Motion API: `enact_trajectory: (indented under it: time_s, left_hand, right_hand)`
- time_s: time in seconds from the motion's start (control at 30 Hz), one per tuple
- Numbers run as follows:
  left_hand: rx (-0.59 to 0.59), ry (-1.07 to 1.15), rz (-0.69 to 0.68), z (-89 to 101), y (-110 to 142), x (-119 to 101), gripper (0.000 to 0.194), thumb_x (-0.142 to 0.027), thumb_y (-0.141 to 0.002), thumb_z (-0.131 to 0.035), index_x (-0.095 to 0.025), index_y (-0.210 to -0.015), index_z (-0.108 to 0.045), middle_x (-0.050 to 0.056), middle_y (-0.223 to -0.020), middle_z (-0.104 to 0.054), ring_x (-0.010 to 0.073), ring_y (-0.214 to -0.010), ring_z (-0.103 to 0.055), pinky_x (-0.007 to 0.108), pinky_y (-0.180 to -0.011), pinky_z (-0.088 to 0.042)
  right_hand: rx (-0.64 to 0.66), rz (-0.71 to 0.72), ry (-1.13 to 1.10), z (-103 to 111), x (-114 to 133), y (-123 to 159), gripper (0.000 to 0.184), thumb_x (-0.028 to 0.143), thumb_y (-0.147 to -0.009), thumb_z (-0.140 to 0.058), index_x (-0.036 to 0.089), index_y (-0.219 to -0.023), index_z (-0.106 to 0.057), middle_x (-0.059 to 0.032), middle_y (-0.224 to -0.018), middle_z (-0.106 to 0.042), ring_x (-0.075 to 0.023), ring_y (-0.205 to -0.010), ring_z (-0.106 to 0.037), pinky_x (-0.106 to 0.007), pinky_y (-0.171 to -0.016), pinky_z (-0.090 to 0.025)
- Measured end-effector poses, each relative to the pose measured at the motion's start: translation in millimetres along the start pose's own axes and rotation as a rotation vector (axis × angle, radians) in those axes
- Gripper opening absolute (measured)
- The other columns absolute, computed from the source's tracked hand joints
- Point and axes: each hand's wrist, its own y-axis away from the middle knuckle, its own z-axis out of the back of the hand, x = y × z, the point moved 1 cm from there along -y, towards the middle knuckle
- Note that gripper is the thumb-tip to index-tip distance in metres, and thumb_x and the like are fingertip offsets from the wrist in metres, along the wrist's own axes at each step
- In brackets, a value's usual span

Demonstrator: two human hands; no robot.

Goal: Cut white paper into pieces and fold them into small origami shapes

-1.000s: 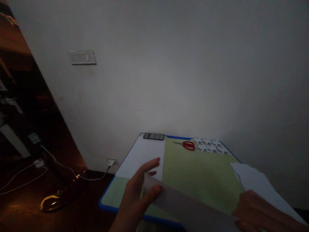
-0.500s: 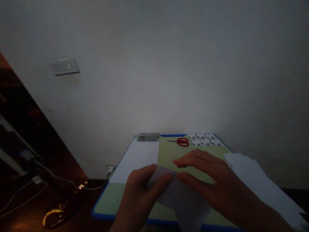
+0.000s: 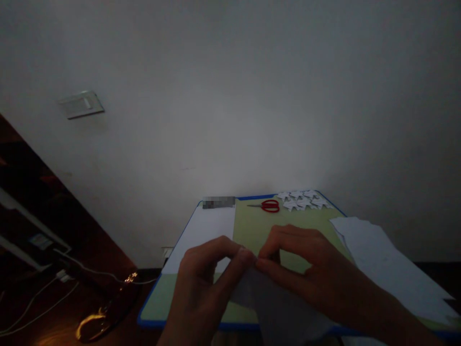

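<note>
Between my hands hangs a sheet of white paper (image 3: 279, 305), with a fold or crease running down it. My left hand (image 3: 209, 283) pinches its top edge between thumb and forefinger. Close beside that, my right hand (image 3: 306, 269) is closed too, thumb and fingertips pinching the same edge. The fingertips of both hands almost meet. The lower part of the paper drops past the near edge of the table (image 3: 187, 298) and is dim and blurred. Beyond the hands, red-handled scissors (image 3: 270, 206) lie with the blades pointing left.
Several white paper cut-outs (image 3: 300, 201) sit in two rows at the far right corner. White sheets (image 3: 382, 259) overlap at the right edge. A large white sheet (image 3: 201, 235) covers the table's left side, with a pixelated strip (image 3: 218, 202) behind it. A wall (image 3: 230, 105) stands behind.
My right forefinger has come down onto the paper, closing the pinch. Both hands have drawn together at its top edge. The view has tilted slightly.
</note>
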Motion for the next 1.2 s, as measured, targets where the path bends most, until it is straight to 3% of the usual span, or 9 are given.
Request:
enact_trajectory:
  time_s: [0.17, 0.3, 0.43, 0.57, 0.7, 0.87, 1.07, 1.13, 1.2]
  left_hand:
    - [-0.065, -0.031, 0.052, 6.3, 5.9, -5.4, 0.032, -0.044, -0.086, -0.077, -0.022, -0.063, -0.074, 0.0, -0.057, -0.064, 0.0176, -0.062, -0.063, 0.025, -0.06, -0.051]
    - [-0.126, -0.021, 0.073, 16.7, 7.8, -3.4, 0.032, -0.045, -0.084, -0.079, -0.023, -0.062, -0.074, -0.001, -0.053, -0.06, 0.0136, -0.052, -0.056, 0.022, -0.051, -0.046]
    - [-0.17, 0.0, 0.136, 31.2, 10.5, 4.4, 0.03, -0.05, -0.084, -0.081, -0.023, -0.07, -0.077, -0.001, -0.056, -0.064, 0.0119, -0.046, -0.054, 0.019, -0.04, -0.036]
    - [-0.223, -0.021, 0.197, 46.5, 13.7, 13.3, 0.033, -0.053, -0.082, -0.082, -0.022, -0.072, -0.077, -0.001, -0.056, -0.064, 0.0108, -0.046, -0.052, 0.018, -0.04, -0.035]
    - [-0.277, -0.009, 0.249, 53.6, 7.4, 24.2, 0.037, -0.055, -0.079, -0.083, -0.02, -0.071, -0.076, -0.001, -0.058, -0.065, 0.0107, -0.049, -0.053, 0.019, -0.042, -0.035]
    - [-0.251, 0.05, 0.352, 39.3, -5.7, 58.4, 0.039, -0.056, -0.078, -0.082, -0.018, -0.071, -0.073, -0.001, -0.061, -0.065, 0.012, -0.053, -0.053, 0.021, -0.049, -0.038]
    - [0.037, -0.121, 0.334, 9.0, 1.6, 104.7, 0.041, -0.053, -0.083, -0.071, -0.017, -0.062, -0.07, 0.003, -0.059, -0.066, 0.0186, -0.059, -0.061, 0.028, -0.06, -0.046]
    - [0.046, -0.148, 0.32, 7.2, 0.0, 105.0, 0.039, -0.053, -0.085, -0.069, -0.018, -0.068, -0.074, 0.005, -0.065, -0.072, 0.0211, -0.064, -0.067, 0.029, -0.063, -0.049]
    - [-0.048, -0.183, 0.272, 11.5, -6.3, 96.4, 0.035, -0.052, -0.087, -0.069, -0.019, -0.081, -0.08, 0.005, -0.078, -0.079, 0.0224, -0.073, -0.072, 0.03, -0.07, -0.052]
  right_hand:
    - [0.101, -0.038, -0.013, 7.5, -10.2, 5.9, 0.024, 0.035, -0.099, -0.07, 0.024, -0.079, -0.068, 0.0065, -0.077, -0.068, -0.011, -0.075, -0.063, -0.026, -0.077, -0.045]
    - [0.183, -0.087, -0.061, 13.9, -20.5, 13.0, 0.022, 0.034, -0.097, -0.071, 0.023, -0.079, -0.069, 0.0059, -0.077, -0.069, -0.0101, -0.074, -0.064, -0.023, -0.072, -0.046]
    - [0.25, -0.122, -0.029, 20.7, -29.0, 23.9, 0.019, 0.031, -0.096, -0.072, 0.023, -0.079, -0.069, 0.0055, -0.078, -0.07, -0.0106, -0.075, -0.064, -0.023, -0.071, -0.046]
    - [0.288, -0.123, 0.014, 30.9, -36.8, 35.8, 0.02, 0.031, -0.096, -0.071, 0.024, -0.077, -0.068, 0.0058, -0.077, -0.068, -0.0109, -0.072, -0.064, -0.025, -0.07, -0.046]
    - [0.309, -0.222, 0.027, 39.6, -49.2, 41.6, 0.02, 0.036, -0.095, -0.071, 0.025, -0.078, -0.069, 0.0039, -0.076, -0.069, -0.0143, -0.07, -0.062, -0.028, -0.07, -0.049]
    - [0.273, -0.274, 0.099, 38.6, -89.9, 31.7, 0.033, 0.046, -0.104, -0.053, 0.022, -0.086, -0.067, -0.0025, -0.086, -0.071, -0.0196, -0.08, -0.065, -0.033, -0.075, -0.051]
    - [0.296, -0.255, 0.363, 32.6, -161.2, -6.4, 0.034, 0.044, -0.104, -0.048, 0.021, -0.083, -0.06, -0.007, -0.084, -0.068, -0.0208, -0.074, -0.061, -0.033, -0.069, -0.047]
    - [0.292, -0.239, 0.377, 37.3, -166.2, -23.4, 0.033, 0.042, -0.104, -0.048, 0.021, -0.083, -0.062, -0.0063, -0.081, -0.068, -0.0204, -0.072, -0.061, -0.033, -0.068, -0.045]
    - [0.287, -0.192, 0.369, 45.4, -158.0, -38.1, 0.03, 0.044, -0.105, -0.05, 0.021, -0.095, -0.068, -0.0066, -0.091, -0.072, -0.0213, -0.081, -0.064, -0.033, -0.074, -0.046]
